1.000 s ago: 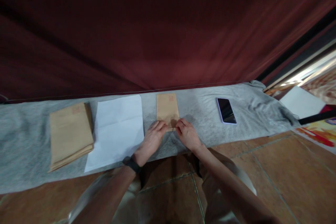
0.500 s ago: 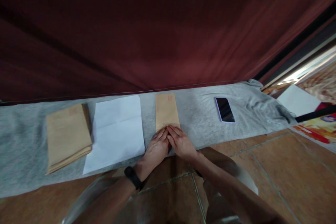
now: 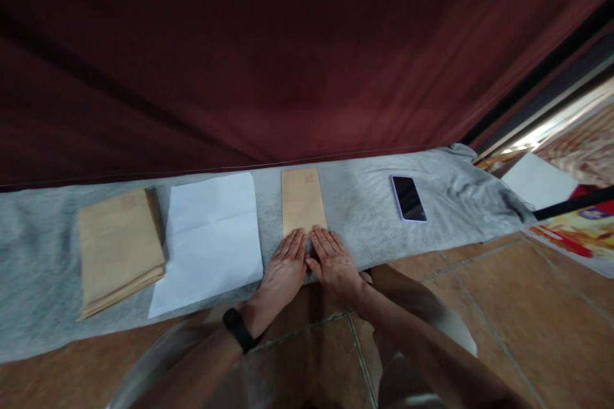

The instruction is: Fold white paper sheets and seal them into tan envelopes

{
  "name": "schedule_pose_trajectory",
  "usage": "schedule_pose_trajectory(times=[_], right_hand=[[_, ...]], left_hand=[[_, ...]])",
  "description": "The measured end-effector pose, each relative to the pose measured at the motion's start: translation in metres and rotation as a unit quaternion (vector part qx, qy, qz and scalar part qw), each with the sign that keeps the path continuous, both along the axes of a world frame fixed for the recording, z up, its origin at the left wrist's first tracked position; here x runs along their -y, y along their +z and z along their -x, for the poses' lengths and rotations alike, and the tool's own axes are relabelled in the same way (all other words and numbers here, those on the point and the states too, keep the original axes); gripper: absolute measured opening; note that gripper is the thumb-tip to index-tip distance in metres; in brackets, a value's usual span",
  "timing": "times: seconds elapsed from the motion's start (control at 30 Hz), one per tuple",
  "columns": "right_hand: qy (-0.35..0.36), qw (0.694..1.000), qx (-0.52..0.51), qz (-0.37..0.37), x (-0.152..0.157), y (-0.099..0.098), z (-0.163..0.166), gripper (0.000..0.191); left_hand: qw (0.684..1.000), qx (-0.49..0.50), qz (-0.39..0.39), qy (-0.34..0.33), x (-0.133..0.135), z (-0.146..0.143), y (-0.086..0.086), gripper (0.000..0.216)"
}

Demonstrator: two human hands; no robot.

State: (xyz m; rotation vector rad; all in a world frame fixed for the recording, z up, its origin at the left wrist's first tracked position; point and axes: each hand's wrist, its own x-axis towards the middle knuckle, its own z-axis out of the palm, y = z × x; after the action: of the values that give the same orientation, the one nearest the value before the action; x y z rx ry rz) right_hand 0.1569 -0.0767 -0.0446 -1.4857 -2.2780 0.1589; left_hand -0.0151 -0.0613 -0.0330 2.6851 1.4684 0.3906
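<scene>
A narrow brown envelope (image 3: 302, 201) lies lengthwise on a grey cloth (image 3: 364, 204), a red printed mark at its far end. My left hand (image 3: 284, 268) and my right hand (image 3: 332, 260) lie flat side by side on the envelope's near end, fingers stretched out and pressing down. They hide the near edge. A black band sits on my left wrist.
Left of the envelope lies a white creased sheet (image 3: 208, 239), and further left a stack of brown envelopes (image 3: 118, 246). A phone (image 3: 408, 198) lies face up to the right. A dark red curtain hangs behind. Tiled floor runs in front, with white paper (image 3: 537, 180) far right.
My hands moved from pinching the envelope's near end, slightly apart, to lying flat together on it. The envelope's near end now lies pressed down.
</scene>
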Motion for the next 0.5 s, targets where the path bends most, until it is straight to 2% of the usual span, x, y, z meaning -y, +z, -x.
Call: schedule_pose_trajectory(times=[0.33,0.5], right_hand=[[-0.038,0.999,0.014,-0.005,0.0025,0.0058,-0.0048,0.056],[-0.059,0.998,0.023,-0.004,0.0014,0.0098,-0.0026,0.055]], left_hand=[[0.998,0.025,-0.008,0.063,0.0017,0.0061,0.0088,0.045],[0.995,-0.001,-0.009,0.095,0.0016,0.0087,0.0108,0.042]])
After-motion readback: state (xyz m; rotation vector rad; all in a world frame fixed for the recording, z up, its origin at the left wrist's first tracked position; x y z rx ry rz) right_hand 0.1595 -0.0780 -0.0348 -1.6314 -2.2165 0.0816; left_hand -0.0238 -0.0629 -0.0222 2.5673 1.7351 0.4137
